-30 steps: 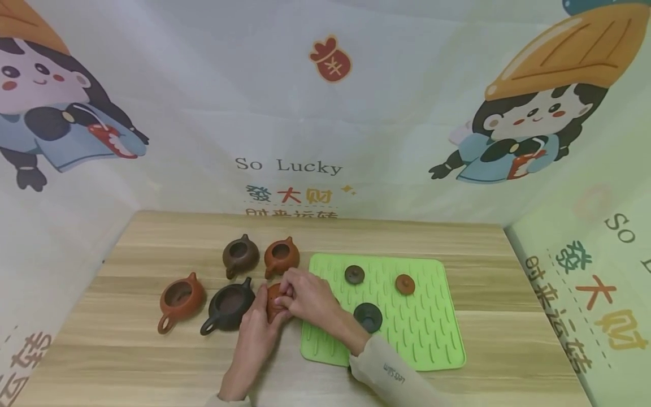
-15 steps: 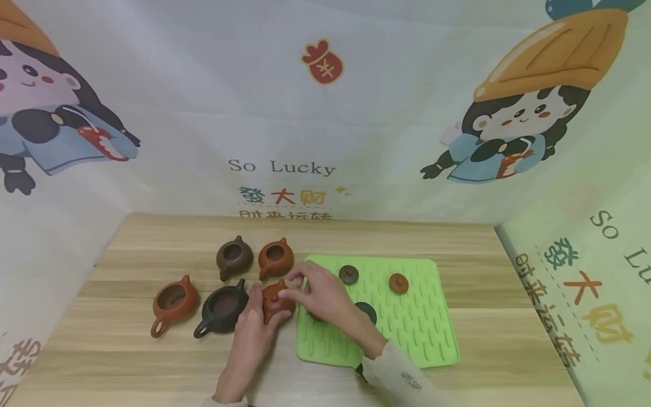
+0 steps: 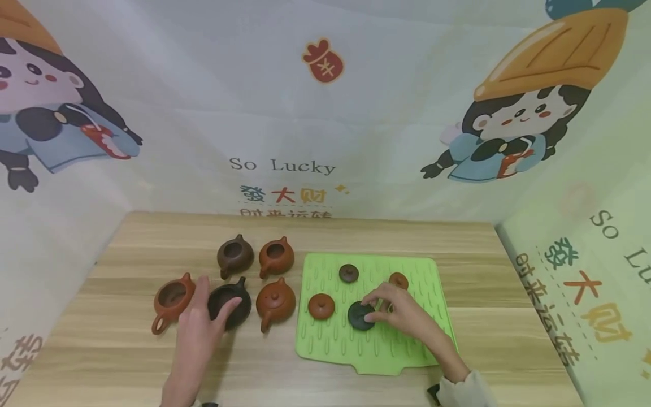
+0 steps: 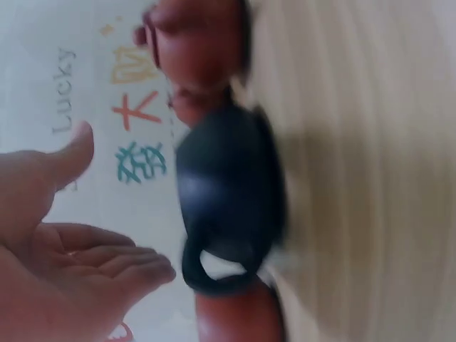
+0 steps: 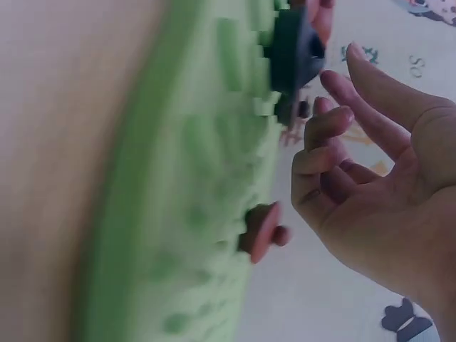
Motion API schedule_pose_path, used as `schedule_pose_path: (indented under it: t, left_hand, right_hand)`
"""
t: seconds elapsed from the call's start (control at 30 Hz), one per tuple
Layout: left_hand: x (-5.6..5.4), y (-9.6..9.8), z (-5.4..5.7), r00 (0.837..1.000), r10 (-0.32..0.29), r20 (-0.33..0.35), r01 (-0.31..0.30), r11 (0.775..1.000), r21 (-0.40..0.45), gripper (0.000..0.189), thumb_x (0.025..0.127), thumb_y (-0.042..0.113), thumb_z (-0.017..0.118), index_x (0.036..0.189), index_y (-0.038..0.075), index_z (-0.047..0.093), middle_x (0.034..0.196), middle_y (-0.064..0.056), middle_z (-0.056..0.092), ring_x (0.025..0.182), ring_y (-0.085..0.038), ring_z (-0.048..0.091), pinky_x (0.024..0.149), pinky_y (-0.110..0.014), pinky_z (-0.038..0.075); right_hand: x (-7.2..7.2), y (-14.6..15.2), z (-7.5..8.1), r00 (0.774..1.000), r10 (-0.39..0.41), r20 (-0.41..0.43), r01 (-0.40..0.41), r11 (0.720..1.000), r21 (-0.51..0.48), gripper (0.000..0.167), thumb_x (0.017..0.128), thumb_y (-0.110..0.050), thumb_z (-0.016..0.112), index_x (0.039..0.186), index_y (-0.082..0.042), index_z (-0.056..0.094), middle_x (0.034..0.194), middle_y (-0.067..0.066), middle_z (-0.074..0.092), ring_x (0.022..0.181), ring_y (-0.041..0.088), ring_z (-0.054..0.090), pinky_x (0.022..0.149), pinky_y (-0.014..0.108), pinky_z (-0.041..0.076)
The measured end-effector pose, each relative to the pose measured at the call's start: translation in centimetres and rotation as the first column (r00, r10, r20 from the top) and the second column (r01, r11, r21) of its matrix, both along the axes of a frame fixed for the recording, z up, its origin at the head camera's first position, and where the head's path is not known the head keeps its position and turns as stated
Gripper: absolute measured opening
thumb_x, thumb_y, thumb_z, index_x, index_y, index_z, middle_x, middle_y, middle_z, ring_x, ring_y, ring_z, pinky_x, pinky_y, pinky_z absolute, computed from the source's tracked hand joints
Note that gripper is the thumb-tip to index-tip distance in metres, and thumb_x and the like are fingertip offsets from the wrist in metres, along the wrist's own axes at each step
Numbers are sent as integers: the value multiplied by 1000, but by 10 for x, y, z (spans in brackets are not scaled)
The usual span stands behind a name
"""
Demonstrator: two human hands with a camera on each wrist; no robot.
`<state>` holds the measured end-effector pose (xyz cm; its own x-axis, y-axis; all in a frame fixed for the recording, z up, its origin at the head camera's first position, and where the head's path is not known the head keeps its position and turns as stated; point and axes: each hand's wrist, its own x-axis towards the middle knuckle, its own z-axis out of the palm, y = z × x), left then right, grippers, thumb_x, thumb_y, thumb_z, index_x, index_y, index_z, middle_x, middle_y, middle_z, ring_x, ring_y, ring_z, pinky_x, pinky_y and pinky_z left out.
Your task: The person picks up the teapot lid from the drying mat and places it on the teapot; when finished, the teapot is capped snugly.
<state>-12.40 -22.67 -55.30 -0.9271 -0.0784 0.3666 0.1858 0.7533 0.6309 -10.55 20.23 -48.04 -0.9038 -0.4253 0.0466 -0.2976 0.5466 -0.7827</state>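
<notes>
My left hand (image 3: 195,322) hovers over the black teapot (image 3: 235,308), thumb and fingers spread. In the left wrist view the hand (image 4: 78,242) is apart from that lidless teapot (image 4: 228,189). My right hand (image 3: 402,308) reaches over the black lid (image 3: 358,317) on the green mat (image 3: 378,356). The right wrist view leaves a gap between the hand (image 5: 385,157) and the lid's knob, with nothing held. Just right of the black teapot stands an orange-brown teapot (image 3: 277,305) with its lid on.
Lidless teapots stand around: dark brown (image 3: 235,263) and orange (image 3: 277,260) at the back, another orange one (image 3: 170,302) at left. The mat also bears a dark brown lid (image 3: 348,273), a large orange lid (image 3: 321,306) and a small orange lid (image 3: 399,280).
Both hands have left the orange-brown teapot, whose lid now sits on it. The left hand went left to the black teapot; the right went right, over the black lid.
</notes>
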Motion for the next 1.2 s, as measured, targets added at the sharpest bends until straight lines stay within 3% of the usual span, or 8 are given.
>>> schedule_pose_path:
  t: [0.03, 0.1, 0.3, 0.7, 1.0, 1.2]
  left_hand:
    - [0, -7, -8, 1000, 7, -4, -7, 1000, -15, 92, 98, 43, 86, 162, -7, 42, 141, -44, 61, 110, -66, 68, 82, -70, 59]
    - [4, -16, -11, 999, 19, 38, -18, 1000, -26, 93, 97, 46, 85, 162, -5, 43, 143, -44, 60, 109, -66, 68, 82, -72, 58]
    - [12, -21, -12, 994, -2, 108, 9, 998, -66, 95, 95, 48, 87, 160, -6, 44, 142, -45, 60, 114, -67, 66, 87, -74, 55]
    - [8, -18, -6, 997, -32, 74, 36, 998, -54, 92, 86, 31, 97, 152, -13, 51, 140, -46, 61, 115, -65, 67, 85, -71, 58]
    - [6, -18, -2, 970, 12, 245, -7, 1000, -22, 98, 92, 44, 90, 159, -12, 46, 150, -44, 54, 130, -66, 59, 98, -72, 54]
    - [2, -16, -6, 959, 40, 279, -38, 999, -13, 101, 91, 52, 89, 159, -10, 48, 154, -42, 52, 133, -66, 56, 103, -72, 52]
  right_hand:
    - [2, 2, -4, 1000, 1, 16, -1, 1000, -14, 26, 93, -9, 86, 116, 0, 79, 101, 9, 70, 80, 1, 59, 72, 24, 54]
    - [6, 4, -12, 999, 6, 38, -5, 999, -39, 28, 92, -7, 87, 118, 0, 79, 100, 9, 69, 78, 0, 58, 71, 23, 53]
    - [10, 2, -27, 999, -29, 36, 32, 996, -83, 25, 91, -3, 86, 114, 0, 79, 98, 7, 69, 74, -1, 55, 68, 22, 50]
    - [1, 1, -25, 998, -56, 42, 59, 995, -85, 19, 90, -3, 87, 104, -3, 74, 101, 8, 72, 78, 0, 56, 71, 22, 51]
    - [-2, -2, -26, 999, -49, 0, 49, 997, -60, 20, 89, -7, 89, 102, -5, 74, 95, 3, 66, 75, -1, 52, 69, 21, 50]
    - [-2, -2, -25, 997, -74, -4, 73, 997, -35, 17, 89, -5, 89, 99, -6, 75, 94, 2, 65, 76, -1, 52, 69, 21, 50]
